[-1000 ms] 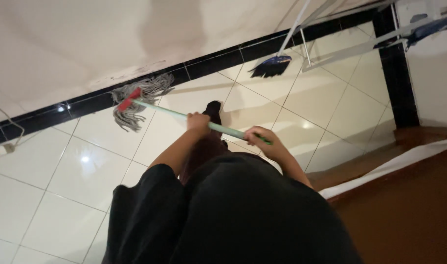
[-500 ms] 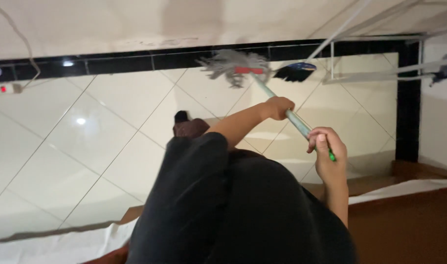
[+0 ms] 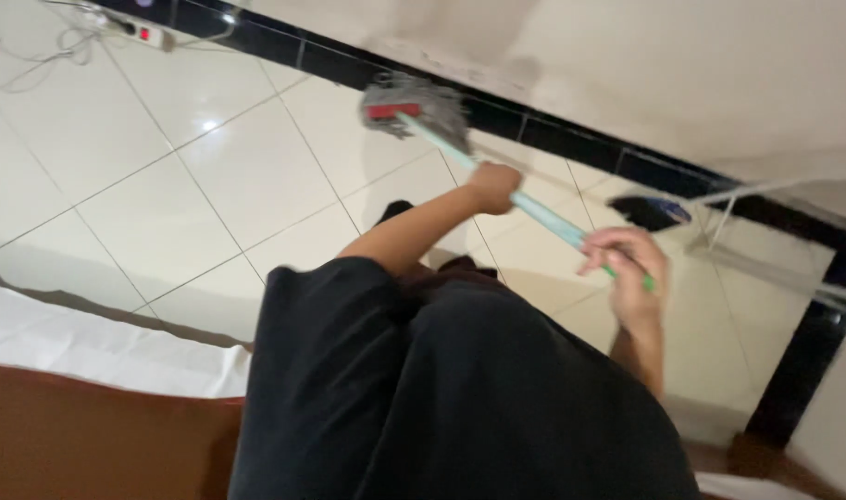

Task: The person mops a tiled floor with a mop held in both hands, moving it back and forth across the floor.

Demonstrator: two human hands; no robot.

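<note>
Moved: mop head (image 3: 414, 106) swung to 11 o'clock by black skirting (image 3: 571, 148) | left hand (image 3: 493, 185), right hand (image 3: 627, 268) clamp handle (image 3: 534, 208) | floor (image 3: 145, 194) glossy; remaining area indeterminable

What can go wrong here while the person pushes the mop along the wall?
1. The mop head is close to the black wall edge and could bump it.
2. A power strip with loose cables lies on the floor; a wet mop near it may be dangerous.
3. The shiny tiles may be slippery.
</note>
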